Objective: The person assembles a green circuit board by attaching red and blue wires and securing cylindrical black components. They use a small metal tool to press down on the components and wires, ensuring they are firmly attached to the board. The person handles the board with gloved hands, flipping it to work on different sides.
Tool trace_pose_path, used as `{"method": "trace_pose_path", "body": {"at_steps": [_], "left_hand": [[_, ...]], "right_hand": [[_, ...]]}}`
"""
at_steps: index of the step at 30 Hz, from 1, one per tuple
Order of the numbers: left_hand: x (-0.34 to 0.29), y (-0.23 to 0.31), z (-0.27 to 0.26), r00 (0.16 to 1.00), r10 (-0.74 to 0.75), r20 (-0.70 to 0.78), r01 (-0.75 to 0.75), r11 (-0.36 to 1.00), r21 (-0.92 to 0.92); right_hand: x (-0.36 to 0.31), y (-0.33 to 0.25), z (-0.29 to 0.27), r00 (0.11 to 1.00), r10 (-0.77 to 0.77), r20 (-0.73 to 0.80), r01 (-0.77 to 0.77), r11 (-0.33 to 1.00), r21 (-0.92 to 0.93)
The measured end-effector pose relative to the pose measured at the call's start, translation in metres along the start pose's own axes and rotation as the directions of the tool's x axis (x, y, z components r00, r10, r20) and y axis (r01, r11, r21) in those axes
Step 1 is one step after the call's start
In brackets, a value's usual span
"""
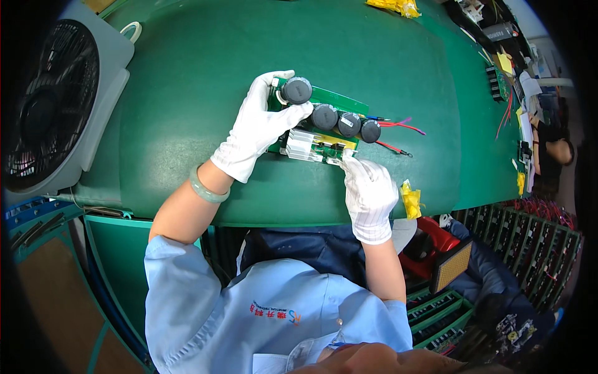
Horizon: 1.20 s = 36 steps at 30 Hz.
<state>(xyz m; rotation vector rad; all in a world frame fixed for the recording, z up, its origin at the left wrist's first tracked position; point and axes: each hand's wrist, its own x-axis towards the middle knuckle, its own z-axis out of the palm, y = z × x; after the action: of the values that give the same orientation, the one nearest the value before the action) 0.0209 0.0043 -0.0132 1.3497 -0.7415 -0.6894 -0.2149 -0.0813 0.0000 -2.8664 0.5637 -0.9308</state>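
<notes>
A green circuit board [341, 100] lies on the green work mat, held at its left end by my left hand [256, 129]. That hand is gloved in white, its thumb and fingers around the board beside a large black capacitor [296, 90]. Three more black capacitors [348, 124] stand in a row to the right. A silver finned heat sink [301, 145] sits on the near side, next to a yellow strip [344, 143]. My right hand [372, 194], also gloved, has its fingertips pinched at the board's near right corner; what they grip is hidden. Red, blue and purple wires [402, 124] trail off to the right.
A grey fan [56, 100] stands at the left. Crumpled yellow pieces lie near the mat's front edge [411, 199] and at the far edge [395, 6]. Racks of boards [523, 240] and a red tool-like object [430, 243] are at the lower right.
</notes>
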Motion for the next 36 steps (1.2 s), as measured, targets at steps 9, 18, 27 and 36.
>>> {"method": "trace_pose_path", "body": {"at_steps": [9,18,27,36], "left_hand": [[0.003,-0.003,-0.002,0.999,-0.045,-0.013,0.046,0.996,0.077],[0.004,-0.004,-0.001,0.999,-0.003,-0.045,0.007,0.996,0.094],[0.002,0.001,0.001,1.0,0.008,-0.02,-0.007,0.998,0.069],[-0.005,0.017,0.004,0.999,-0.041,0.016,0.04,0.997,0.072]], "right_hand": [[-0.004,-0.003,0.004,0.997,0.063,-0.039,-0.064,0.998,-0.026],[0.004,-0.007,-0.005,1.0,0.021,0.018,-0.021,0.999,-0.032],[-0.005,-0.003,-0.002,0.994,0.087,-0.069,-0.087,0.996,0.007],[0.0,0.022,-0.018,0.996,-0.022,0.081,0.014,0.995,0.096]]}}
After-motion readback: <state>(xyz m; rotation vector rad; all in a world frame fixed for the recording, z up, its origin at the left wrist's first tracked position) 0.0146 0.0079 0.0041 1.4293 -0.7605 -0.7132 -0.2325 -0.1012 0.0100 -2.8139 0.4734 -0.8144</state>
